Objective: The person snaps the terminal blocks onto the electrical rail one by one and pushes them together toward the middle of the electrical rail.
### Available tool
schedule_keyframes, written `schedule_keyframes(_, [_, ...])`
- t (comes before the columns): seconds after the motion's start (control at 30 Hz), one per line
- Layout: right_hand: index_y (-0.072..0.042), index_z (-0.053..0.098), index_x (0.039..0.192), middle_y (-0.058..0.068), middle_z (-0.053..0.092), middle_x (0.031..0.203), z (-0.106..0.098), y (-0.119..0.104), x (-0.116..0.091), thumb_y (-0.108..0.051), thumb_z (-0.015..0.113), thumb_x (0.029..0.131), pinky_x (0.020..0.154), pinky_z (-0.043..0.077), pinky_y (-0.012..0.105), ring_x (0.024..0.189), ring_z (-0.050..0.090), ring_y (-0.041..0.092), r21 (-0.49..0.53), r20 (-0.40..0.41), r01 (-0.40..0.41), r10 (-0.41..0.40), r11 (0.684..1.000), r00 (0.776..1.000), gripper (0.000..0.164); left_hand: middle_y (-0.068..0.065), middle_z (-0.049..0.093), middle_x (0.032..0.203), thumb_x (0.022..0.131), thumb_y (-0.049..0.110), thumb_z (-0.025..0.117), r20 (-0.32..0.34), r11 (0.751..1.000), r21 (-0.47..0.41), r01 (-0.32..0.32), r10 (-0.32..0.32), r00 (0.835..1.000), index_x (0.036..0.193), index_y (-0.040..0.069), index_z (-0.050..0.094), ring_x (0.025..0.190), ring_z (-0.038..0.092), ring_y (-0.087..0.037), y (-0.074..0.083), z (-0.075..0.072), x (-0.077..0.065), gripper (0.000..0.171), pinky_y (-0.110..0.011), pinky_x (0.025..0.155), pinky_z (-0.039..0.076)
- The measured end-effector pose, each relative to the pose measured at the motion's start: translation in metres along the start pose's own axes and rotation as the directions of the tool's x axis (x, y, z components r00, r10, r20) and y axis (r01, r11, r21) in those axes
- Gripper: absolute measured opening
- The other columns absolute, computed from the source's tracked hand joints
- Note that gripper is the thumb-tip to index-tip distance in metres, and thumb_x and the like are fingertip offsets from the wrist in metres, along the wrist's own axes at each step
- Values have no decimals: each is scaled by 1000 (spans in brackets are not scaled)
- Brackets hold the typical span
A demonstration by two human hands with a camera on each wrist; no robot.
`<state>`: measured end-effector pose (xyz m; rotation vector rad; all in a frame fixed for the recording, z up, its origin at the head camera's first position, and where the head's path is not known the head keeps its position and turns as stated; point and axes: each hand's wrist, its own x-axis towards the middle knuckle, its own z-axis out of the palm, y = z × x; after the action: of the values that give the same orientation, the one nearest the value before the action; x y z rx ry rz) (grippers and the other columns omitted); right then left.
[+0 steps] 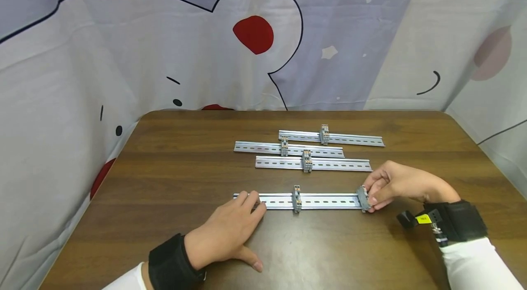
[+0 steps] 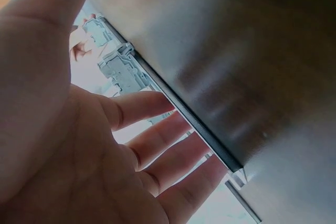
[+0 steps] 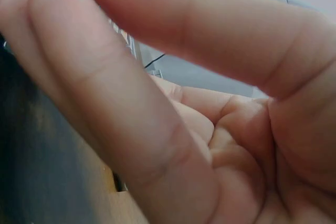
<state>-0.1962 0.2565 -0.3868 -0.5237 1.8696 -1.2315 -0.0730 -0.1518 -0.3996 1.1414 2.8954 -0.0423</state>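
Observation:
Nearest me on the table lies a slotted metal DIN rail (image 1: 329,201), with a grey terminal block (image 1: 297,198) standing on it near the middle. My left hand (image 1: 226,230) rests its extended fingers on the rail's left end, thumb held apart. The left wrist view shows those fingers (image 2: 173,156) along the rail's edge (image 2: 184,109). At the rail's right end, my right hand (image 1: 397,185) pinches another grey terminal block (image 1: 363,198) between thumb and fingers, tilted over the rail. In the right wrist view, the fingers (image 3: 121,108) hide most of that block.
Behind the near rail lie three more DIN rails, one in front (image 1: 337,164), one at middle left (image 1: 255,147) and one at the back (image 1: 358,139). Each carries grey terminal blocks (image 1: 307,161). A printed curtain (image 1: 164,52) hangs beyond the brown wooden table (image 1: 173,166).

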Motion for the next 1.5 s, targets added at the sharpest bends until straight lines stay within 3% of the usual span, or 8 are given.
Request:
schedule_keyframes(0.57, [17, 55, 107, 30, 69, 96, 6, -2, 5, -3, 72, 85, 81, 56, 45, 91, 69, 43, 27, -40, -3, 4, 1000, 999, 35, -2, 40, 104, 55, 91, 54, -3, 1000, -22, 1, -1, 1000, 122, 10, 51, 86, 37, -15, -1, 1, -1, 105, -28, 74, 46])
schedule_keyframes(1.0, [18, 54, 107, 28, 70, 94, 28, -8, 25, -3, 73, 85, 79, 57, 44, 88, 71, 39, 57, -77, 32, -27, 998, 997, 36, -2, 41, 105, 55, 90, 55, 14, 999, -31, 12, -12, 1000, 123, 9, 51, 88, 38, -15, -1, 1, -1, 106, -28, 74, 46])
schedule_keyframes(1.5, [24, 55, 114, 29, 69, 97, 53, -15, 39, 1, 73, 83, 79, 56, 42, 86, 71, 37, 171, -143, 79, -54, 982, 988, 42, -2, 40, 105, 56, 90, 55, 20, 999, -40, 14, -13, 1000, 124, 10, 51, 88, 37, -15, -1, -1, -1, 105, -28, 74, 45])
